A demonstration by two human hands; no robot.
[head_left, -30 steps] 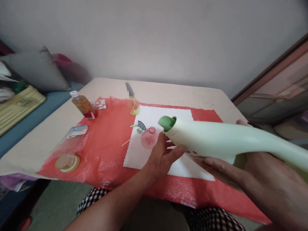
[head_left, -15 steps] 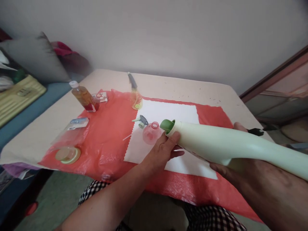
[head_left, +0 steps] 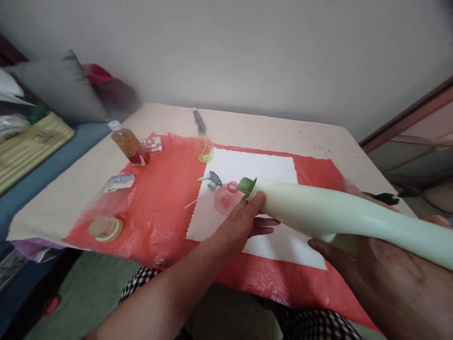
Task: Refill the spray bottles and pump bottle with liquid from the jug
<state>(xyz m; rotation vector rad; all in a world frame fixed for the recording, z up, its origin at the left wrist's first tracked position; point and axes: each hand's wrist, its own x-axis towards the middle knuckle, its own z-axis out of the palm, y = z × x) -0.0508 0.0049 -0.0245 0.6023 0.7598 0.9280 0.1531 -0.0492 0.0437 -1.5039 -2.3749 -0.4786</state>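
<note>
A long pale green plastic vessel [head_left: 311, 205] lies nearly level across the right half, over the table. A darker green, rounded piece [head_left: 247, 185] shows in its open left end. My left hand [head_left: 247, 215] holds it by that end, thumb on the rim and fingers beneath. Farther right, my right hand [head_left: 364, 255] grips the vessel from below, its fingers partly hidden behind it. Just left of the mouth stands a pink see-through bottle [head_left: 223, 200] with no top on. Its neck is very near the green piece; contact cannot be made out. A spray head [head_left: 214, 179] lies behind the bottle.
White paper [head_left: 255, 163] lies over a red plastic sheet [head_left: 159, 189] on the table. A yellow spray bottle [head_left: 204, 148] stands at the back. To the left are a bottle of amber liquid [head_left: 129, 146], a clear plastic bag [head_left: 113, 193] and a round lidded container [head_left: 105, 229].
The whole view has shifted slightly, with the table things now a little farther right. The green piece appears a bit closer to the pink bottle's neck. Both hands keep their hold.
</note>
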